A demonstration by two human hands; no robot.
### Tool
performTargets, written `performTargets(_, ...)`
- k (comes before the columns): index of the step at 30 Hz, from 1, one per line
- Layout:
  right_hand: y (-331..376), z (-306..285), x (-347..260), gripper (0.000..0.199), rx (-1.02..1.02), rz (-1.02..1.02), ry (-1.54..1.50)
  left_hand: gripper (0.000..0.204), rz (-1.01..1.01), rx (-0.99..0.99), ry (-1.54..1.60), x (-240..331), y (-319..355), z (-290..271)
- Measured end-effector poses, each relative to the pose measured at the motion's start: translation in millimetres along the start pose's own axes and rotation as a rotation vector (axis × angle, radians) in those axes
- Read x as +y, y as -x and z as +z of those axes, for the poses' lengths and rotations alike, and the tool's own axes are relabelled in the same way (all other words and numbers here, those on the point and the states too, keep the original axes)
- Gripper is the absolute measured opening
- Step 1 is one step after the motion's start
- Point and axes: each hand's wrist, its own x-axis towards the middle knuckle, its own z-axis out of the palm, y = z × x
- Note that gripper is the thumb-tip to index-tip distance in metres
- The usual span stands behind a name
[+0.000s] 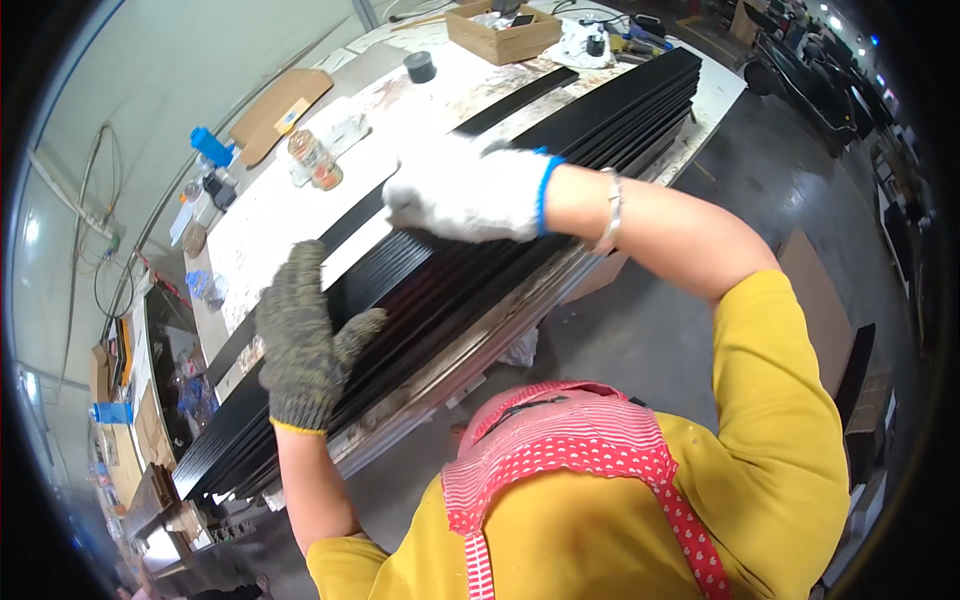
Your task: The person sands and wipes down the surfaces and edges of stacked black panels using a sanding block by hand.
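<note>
Both hands are gloved and over the stack: the left hand (303,340), in grey-green knit with a yellow cuff, lies flat with its fingers together and thumb spread; the right hand (470,195), in white with a blue cuff, is bent over the strips, and glare hides whether it grips any. Beneath spreads a white table (260,218), stained brown in places. Along its near edge lies the stack (385,268) of long, straight black strips, packed side by side, with a smooth dull sheen and thin lines between them. Its long axis slants from the lower left up to the upper right, one end pointing past the left hand, the other toward the table's far right corner. A loose strip (520,100), also black, runs nearly parallel just beyond, partly covered by the hands. Farther back stands an open carton (488,44) holding white material and a dark flat item. Nearer is a labelled clear bottle (316,163), its contents hard to make out, then a small dark tub (420,68), contents unclear.
</note>
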Motion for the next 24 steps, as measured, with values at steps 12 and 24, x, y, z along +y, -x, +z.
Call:
performTargets(12, 102, -101, 155, 0.033, -0.187, 0.594, 0.271, 0.086, -0.201, -0.284, -0.043, 23, -19, 20)
performTargets(24, 86, -93, 144, 0.031, -0.232, 0.405, 0.129, 0.081, -0.128, -0.388, 0.003, 87, -85, 41)
